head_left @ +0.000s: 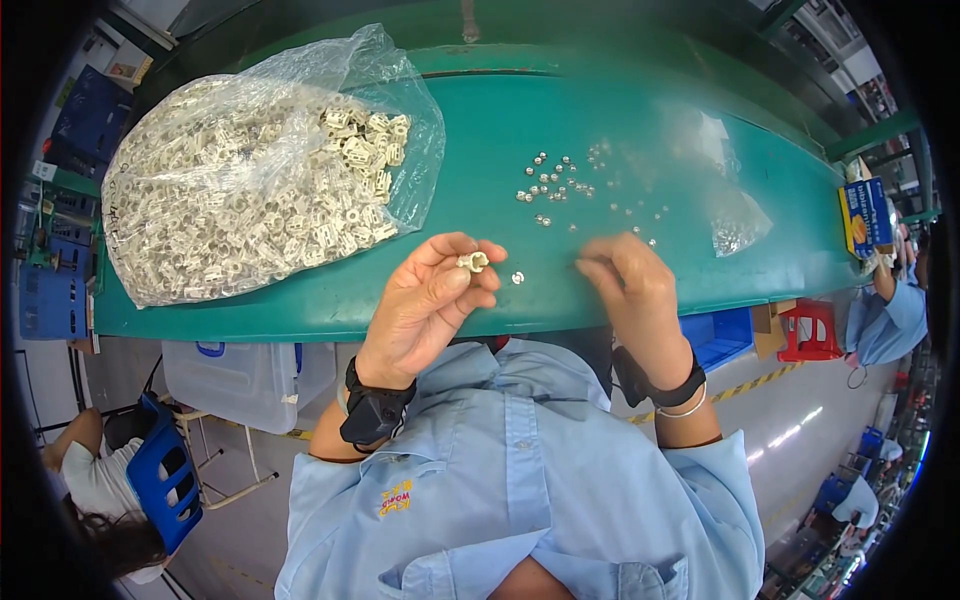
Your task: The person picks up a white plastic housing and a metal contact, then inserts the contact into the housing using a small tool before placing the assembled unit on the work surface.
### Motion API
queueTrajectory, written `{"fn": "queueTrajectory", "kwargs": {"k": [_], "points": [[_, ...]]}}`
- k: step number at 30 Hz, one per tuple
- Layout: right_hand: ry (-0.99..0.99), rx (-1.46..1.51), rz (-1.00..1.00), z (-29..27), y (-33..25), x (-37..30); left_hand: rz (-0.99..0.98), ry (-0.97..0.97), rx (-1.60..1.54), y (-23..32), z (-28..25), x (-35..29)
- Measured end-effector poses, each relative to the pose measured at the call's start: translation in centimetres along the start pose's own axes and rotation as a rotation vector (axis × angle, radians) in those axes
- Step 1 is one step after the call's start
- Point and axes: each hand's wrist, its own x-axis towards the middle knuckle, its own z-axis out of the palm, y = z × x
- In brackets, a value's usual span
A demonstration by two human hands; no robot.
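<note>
My left hand holds a small white plastic part pinched between thumb and fingertips, just above the near edge of the green table. A single small metal nut lies on the table right beside that part. My right hand rests fingers-down on the table, its fingertips at the near end of a scatter of small silver nuts; whether it grips one I cannot tell. Both wrists wear black bands.
A large clear bag of white plastic parts lies open at the left of the table. A small clear bag of metal pieces sits at the right. Other people sit at lower left and far right. A blue crate and red stool stand below the table.
</note>
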Motion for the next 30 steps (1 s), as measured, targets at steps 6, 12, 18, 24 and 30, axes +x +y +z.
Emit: {"fn": "queueTrajectory", "kwargs": {"k": [6, 12, 18, 24, 30], "points": [[-0.029, 0.029, 0.039, -0.3, -0.2, -0.2, -0.008, 0.016, 0.005, 0.0, -0.2, 0.0], [-0.056, 0.031, 0.069, -0.7, -0.6, -0.2, -0.006, -0.05, -0.027, 0.0, -1.0, 0.0], [-0.092, 0.214, 0.087, 0.3, -1.4, 0.7, 0.003, 0.085, 0.075, 0.4, -0.3, -0.4], [-0.115, 0.195, 0.004, 1.4, -1.5, 0.9, 0.007, -0.024, 0.178, 0.9, -0.5, -1.1], [-0.144, 0.101, -0.064, 1.9, -1.7, 0.9, 0.081, 0.026, 0.237, 0.5, -1.0, -1.4]]}}
